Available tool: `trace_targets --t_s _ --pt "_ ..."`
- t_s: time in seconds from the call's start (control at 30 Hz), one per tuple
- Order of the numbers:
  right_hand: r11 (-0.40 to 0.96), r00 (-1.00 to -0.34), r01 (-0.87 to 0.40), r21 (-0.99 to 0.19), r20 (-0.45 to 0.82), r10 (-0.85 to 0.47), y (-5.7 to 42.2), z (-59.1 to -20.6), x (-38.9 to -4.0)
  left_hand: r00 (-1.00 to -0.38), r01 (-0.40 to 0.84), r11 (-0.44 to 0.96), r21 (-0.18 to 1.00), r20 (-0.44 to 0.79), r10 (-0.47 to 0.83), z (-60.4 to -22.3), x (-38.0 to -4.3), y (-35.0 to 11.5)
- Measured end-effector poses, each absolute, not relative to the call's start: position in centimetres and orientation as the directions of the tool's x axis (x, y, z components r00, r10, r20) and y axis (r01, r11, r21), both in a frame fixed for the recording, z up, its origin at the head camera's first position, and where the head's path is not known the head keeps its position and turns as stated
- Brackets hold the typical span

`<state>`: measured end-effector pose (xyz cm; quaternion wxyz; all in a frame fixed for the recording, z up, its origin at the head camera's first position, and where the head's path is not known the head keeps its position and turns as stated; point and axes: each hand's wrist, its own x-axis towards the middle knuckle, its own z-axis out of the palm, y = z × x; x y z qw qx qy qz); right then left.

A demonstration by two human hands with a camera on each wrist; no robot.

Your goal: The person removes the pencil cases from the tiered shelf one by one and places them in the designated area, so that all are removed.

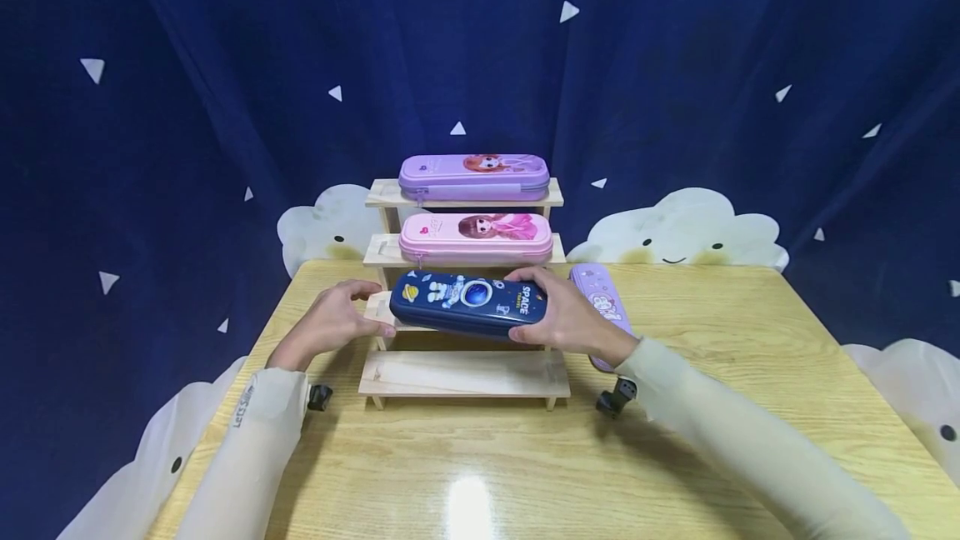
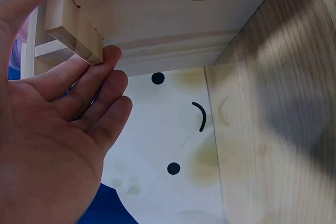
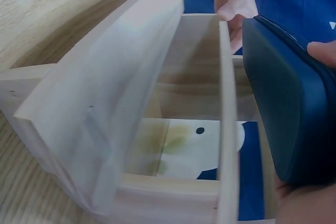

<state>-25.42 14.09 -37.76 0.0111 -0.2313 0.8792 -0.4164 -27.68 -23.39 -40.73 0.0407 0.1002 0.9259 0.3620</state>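
A navy pencil case (image 1: pixel 472 298) with an astronaut and the word SPACE is held at its right end by my right hand (image 1: pixel 566 315), thumb in front and fingers behind. It hangs slightly tilted over the third tier of a wooden stepped rack (image 1: pixel 465 373); the right wrist view shows a gap between case (image 3: pixel 278 103) and board. My left hand (image 1: pixel 333 319) holds the left end of that tier, thumb at the front edge and fingers at the back. In the left wrist view, the left hand's (image 2: pixel 63 114) fingers touch the rack's wood (image 2: pixel 79 30).
A purple pencil case (image 1: pixel 472 179) lies on the top tier and a pink one (image 1: pixel 476 238) on the second. Another lilac case (image 1: pixel 600 298) lies on the wooden table (image 1: pixel 720 357) right of the rack, partly behind my right hand. A dark blue curtain (image 1: pixel 465 48) hangs behind.
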Motion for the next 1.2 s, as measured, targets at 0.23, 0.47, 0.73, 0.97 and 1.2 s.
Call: trace_targets --t_s 0.23,0.47,0.73,0.97,1.2 --pt "0.526 -0.887 -0.422 -0.738 0.216 -0.409 14.6 -35.8 -24.5 -0.978 0.156 0.728 0.668 0.001 0.209 -40.8 -27.6 -23.4" --pt "0.485 -0.870 -0.473 -0.736 0.301 -0.392 15.5 -33.5 -24.2 -0.977 0.164 0.727 0.666 0.011 0.211 -40.9 -27.6 -23.4" --pt "0.469 -0.877 -0.466 -0.750 0.320 -0.358 16.6 -31.3 -23.7 -0.977 0.175 0.718 0.674 0.028 0.212 -40.8 -27.8 -23.5" --pt "0.485 -0.886 -0.461 -0.743 0.359 -0.292 17.8 -29.7 -23.6 -0.976 0.180 0.712 0.678 0.033 0.216 -40.9 -27.7 -23.5" --pt "0.484 -0.898 -0.440 -0.757 0.383 -0.217 19.2 -28.1 -23.4 -0.976 0.178 0.718 0.673 0.028 0.216 -40.9 -27.7 -23.5"
